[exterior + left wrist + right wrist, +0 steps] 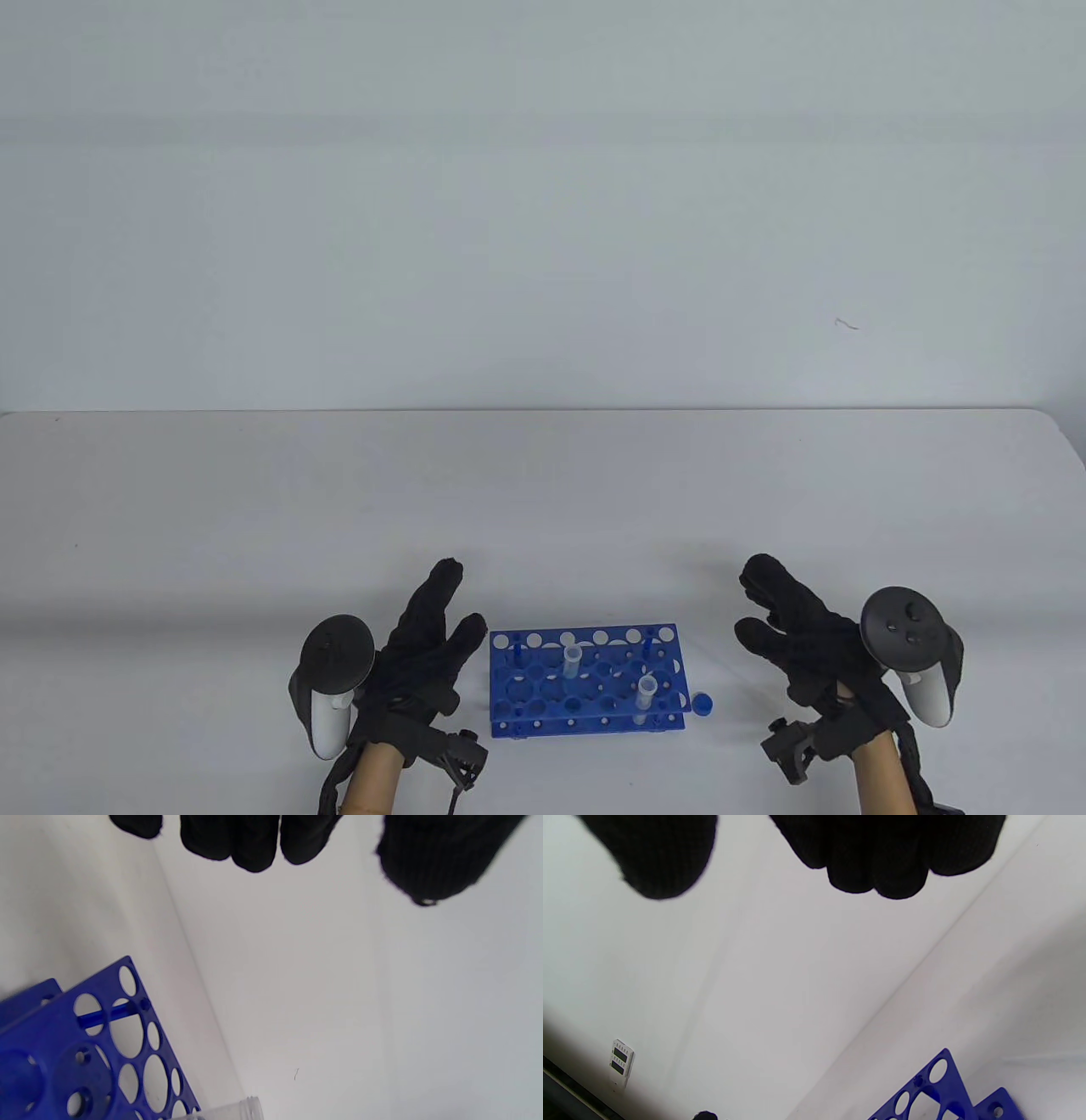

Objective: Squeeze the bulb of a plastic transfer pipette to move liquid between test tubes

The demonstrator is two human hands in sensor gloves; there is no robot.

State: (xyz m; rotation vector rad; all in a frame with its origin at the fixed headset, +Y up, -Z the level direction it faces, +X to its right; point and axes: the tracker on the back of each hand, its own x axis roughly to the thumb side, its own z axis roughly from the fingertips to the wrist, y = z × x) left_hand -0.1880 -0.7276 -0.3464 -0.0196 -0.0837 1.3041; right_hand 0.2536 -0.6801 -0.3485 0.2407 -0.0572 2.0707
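Nearby, both empty grips slack beside rack [585, 683], blue cap [702, 703] right.

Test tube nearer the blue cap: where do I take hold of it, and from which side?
Pinch the test tube by its neck below the open rim, coming down from above with the right hand. It stands upright in the rack, which surrounds its lower body.

Bright, even, diffuse light – the bench [543, 509] shows only faint soft shadows, no glare; wrist views are soft – fingers [254, 844] blurred, rack [63, 1048] edges smeared
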